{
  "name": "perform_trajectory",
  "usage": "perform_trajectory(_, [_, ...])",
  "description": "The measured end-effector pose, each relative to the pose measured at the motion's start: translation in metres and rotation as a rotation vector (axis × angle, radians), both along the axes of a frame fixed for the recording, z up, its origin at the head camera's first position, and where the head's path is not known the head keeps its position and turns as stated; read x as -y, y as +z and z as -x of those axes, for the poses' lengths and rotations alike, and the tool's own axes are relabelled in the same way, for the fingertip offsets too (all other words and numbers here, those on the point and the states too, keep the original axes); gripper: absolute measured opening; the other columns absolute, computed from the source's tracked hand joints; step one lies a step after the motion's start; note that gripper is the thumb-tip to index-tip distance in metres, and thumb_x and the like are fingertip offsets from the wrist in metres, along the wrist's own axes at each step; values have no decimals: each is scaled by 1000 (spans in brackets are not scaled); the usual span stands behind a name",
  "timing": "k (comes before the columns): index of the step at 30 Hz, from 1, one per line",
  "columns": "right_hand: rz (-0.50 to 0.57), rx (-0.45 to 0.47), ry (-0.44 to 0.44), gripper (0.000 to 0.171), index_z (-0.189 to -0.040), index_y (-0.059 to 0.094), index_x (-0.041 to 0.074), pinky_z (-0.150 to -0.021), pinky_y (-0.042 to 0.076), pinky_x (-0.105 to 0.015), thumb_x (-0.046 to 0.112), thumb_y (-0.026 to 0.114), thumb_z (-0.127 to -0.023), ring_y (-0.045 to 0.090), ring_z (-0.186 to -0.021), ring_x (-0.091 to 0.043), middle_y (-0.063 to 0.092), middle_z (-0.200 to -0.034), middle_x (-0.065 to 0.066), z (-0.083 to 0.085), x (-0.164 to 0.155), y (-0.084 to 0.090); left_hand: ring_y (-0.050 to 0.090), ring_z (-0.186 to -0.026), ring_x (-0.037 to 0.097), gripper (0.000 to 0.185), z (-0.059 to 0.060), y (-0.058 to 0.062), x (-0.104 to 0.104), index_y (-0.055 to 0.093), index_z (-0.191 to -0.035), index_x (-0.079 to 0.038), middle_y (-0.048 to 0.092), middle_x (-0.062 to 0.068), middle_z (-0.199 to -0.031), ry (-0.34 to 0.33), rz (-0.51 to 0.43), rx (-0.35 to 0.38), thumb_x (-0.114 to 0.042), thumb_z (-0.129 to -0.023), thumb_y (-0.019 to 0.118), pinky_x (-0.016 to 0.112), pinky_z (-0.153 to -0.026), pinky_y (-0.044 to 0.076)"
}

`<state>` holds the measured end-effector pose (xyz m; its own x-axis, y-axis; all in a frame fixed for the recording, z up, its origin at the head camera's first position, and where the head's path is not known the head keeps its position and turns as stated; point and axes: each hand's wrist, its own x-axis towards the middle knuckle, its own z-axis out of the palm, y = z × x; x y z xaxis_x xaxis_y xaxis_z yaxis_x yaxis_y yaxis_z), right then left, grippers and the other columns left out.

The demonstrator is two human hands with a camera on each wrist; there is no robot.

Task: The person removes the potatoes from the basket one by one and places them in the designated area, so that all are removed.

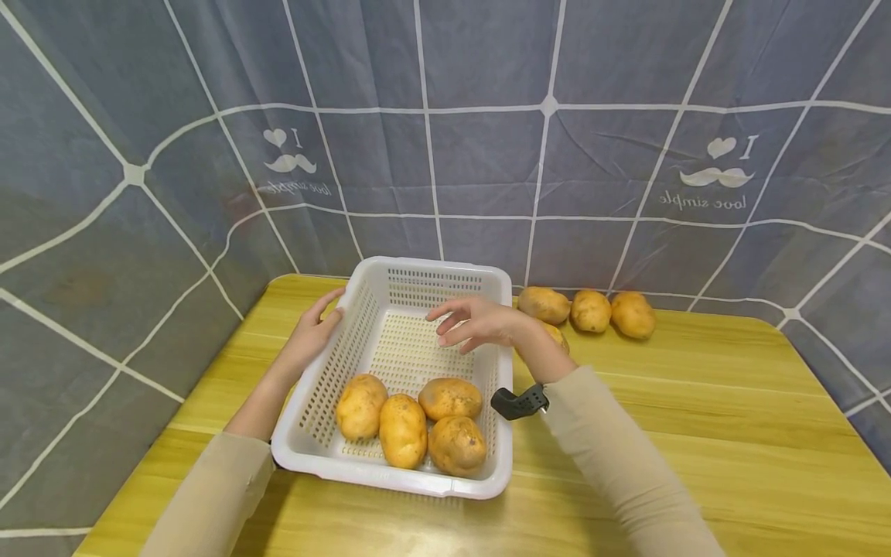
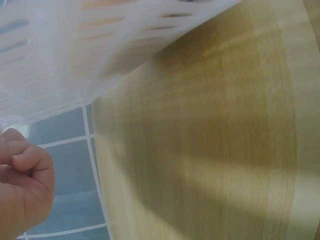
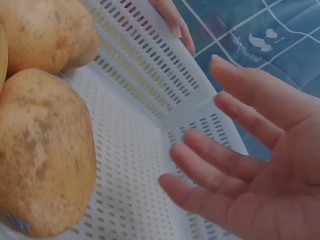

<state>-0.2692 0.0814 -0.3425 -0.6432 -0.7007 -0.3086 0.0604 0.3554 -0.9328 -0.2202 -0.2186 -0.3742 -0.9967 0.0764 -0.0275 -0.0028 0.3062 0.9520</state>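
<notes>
from my end, the left hand (image 1: 309, 331) touches the left rim of the white basket (image 1: 390, 476); its fingers look bent in the left wrist view, but i can't tell whether they truly grip. the right hand (image 1: 479, 321) hangs over the basket's right side, fingers loosely spread, holding nothing. four potatoes (image 1: 403, 432) sit together at the basket's near end; three more (image 1: 591, 311) stand in a row on the table (image 1: 696, 402) to the far right, and another potato (image 1: 557, 336) is partly hidden by the right forearm (image 1: 546, 357). to handle one well, i'd brace the basket, clear the right rim without brushing it, cup a potato round its middle and set it down gently, since it may roll.
</notes>
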Motion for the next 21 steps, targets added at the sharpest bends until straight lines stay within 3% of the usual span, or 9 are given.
perform_trajectory(5, [-43, 10, 96, 50, -130, 50, 3, -76, 52, -38, 4, 67, -84, 57, -97, -21, 49, -127, -26, -2, 4, -4, 64, -82, 19, 51, 1, -1, 1, 25, -149, -18, 48, 31, -124, -1, 5, -2, -30, -101, 40, 31, -66, 55])
perform_trajectory(11, [-104, 5, 193, 54, -131, 50, 2, -72, 52, -38, 4, 70, -81, 58, -88, -16, 49, -127, -25, -5, 9, -7, 63, -79, 16, 52, -1, -2, 1, 24, -149, -17, 49, 31, -123, -5, 11, -11, -31, -101, 39, 29, -65, 54])
perform_trajectory(21, [-188, 24, 312, 49, -123, 58, 5, -63, 49, -31, 2, 74, -77, 57, -76, -14, 56, -116, -18, -7, 14, -16, 62, -76, 13, 53, -2, 0, 1, 22, -150, -14, 49, 31, -121, -9, 22, -25, -29, -101, 39, 27, -64, 53])
